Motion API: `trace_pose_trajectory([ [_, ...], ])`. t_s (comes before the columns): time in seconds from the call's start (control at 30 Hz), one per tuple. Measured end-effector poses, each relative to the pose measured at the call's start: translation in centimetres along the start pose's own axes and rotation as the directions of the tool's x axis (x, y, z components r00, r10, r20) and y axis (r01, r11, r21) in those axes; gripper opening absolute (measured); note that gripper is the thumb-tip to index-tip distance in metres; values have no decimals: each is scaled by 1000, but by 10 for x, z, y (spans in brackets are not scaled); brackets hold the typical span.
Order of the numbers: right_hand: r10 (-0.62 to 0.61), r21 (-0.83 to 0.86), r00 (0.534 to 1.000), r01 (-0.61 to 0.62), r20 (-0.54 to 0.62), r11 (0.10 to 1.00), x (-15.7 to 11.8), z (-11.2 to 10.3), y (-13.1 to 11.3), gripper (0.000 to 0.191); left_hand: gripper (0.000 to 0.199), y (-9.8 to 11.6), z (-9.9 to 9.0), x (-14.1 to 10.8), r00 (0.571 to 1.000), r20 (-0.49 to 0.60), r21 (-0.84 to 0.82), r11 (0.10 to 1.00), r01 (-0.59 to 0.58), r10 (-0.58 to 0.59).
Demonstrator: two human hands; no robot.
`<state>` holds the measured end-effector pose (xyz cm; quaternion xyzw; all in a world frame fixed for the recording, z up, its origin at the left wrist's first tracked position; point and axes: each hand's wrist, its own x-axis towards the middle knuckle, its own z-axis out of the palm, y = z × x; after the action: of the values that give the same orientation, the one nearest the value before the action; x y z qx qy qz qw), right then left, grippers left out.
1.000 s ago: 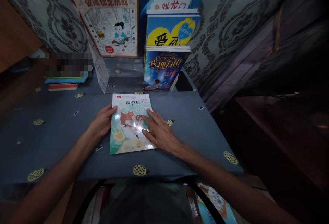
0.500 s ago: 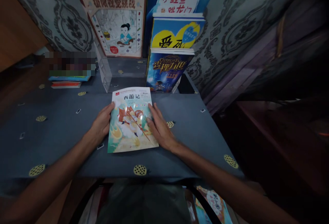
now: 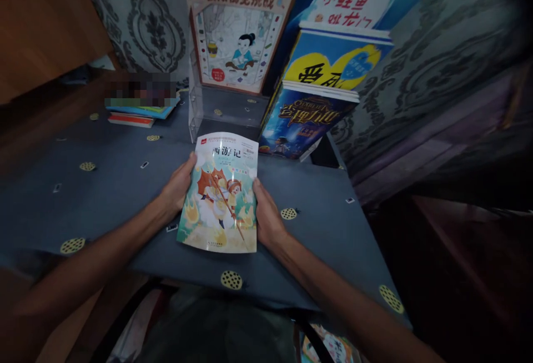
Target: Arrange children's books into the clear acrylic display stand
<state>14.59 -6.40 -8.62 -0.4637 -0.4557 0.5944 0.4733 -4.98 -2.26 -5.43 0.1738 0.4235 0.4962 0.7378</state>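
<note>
A thin paperback book (image 3: 220, 196) with a pale teal cover, a red-caped cartoon figure and dark Chinese title lettering is held face up between both hands. My left hand (image 3: 180, 184) grips its left edge, the fingers mostly hidden behind it. At the right edge, my right hand (image 3: 270, 216) is closed on the book, thumb along the side and the other fingers out of sight underneath. The cover bows slightly and catches glare. Below it lies the dark blue tablecloth (image 3: 125, 202) printed with yellow pineapples.
Behind the held book, a clear acrylic stand (image 3: 195, 96) holds a picture-puzzle book (image 3: 237, 41). Right of that stand several upright books, the front one dark blue (image 3: 300, 121). A small stack of books (image 3: 131, 120) lies at back left. A patterned curtain (image 3: 154, 24) hangs behind.
The view has tilted and swung, so the stand and upright books sit further right. My right hand has shifted from over the cover to the book's right edge, fingers now behind it.
</note>
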Motion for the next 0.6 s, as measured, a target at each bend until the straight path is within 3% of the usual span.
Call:
trace_pose_trajectory([
  [0.13, 120, 212, 992, -108, -42, 971, -6, 0, -1, 59, 48, 0, -4, 2, 998, 59, -6, 1000, -22, 22],
  [0.27, 134, 362, 988, -98, -74, 927, -8, -1, -6, 53, 53, -1, -7, 3, 993, 110, -2, 999, -36, 36],
  [0.43, 108, 356, 991, -74, -76, 932, -5, -8, -10, 48, 58, -2, -4, 0, 982, 180, -7, 998, -62, 62],
  [0.6, 113, 357, 993, -92, -39, 929, -4, -10, -14, 50, 63, -2, 0, -1, 989, 129, 31, 996, -81, 77],
])
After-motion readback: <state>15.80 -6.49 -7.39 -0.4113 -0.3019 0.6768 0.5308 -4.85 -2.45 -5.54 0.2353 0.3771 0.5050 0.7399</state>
